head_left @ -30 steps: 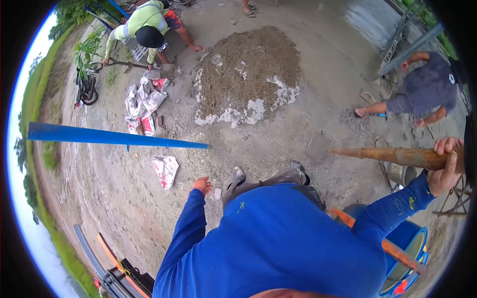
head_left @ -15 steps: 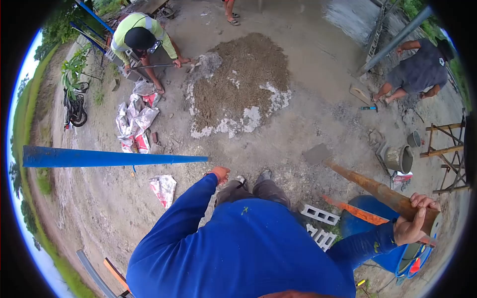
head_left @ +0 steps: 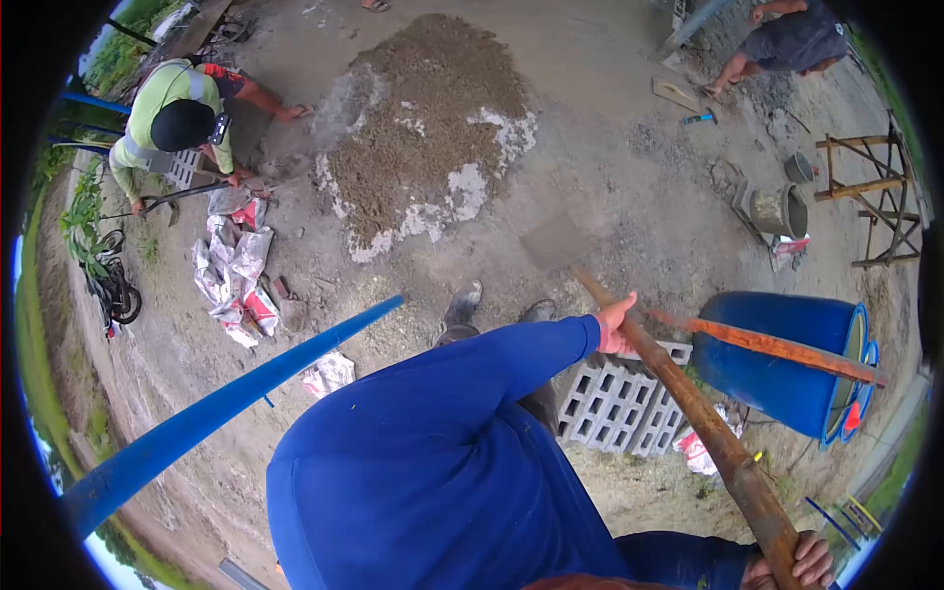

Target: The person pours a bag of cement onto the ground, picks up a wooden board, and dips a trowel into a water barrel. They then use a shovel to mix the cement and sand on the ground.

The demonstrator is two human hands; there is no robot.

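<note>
I see the long handle point(head_left: 723, 447) running from my right grip point(head_left: 798, 565) at the lower right, through my left grip point(head_left: 618, 326) midway, to its blade point(head_left: 554, 241) on the ground point(head_left: 610, 177) before my feet point(head_left: 462, 300), just short of the sand pile point(head_left: 423, 128). The blocks point(head_left: 615, 403) lie under the handle, a barrel point(head_left: 777, 354) on its side to their right, a bucket point(head_left: 777, 208) behind it; a pipe point(head_left: 226, 413) slants across on my left, sacks point(head_left: 231, 265) beyond it

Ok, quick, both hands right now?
Left hand: closed on the rusty handle.
Right hand: closed on its near end.
</note>
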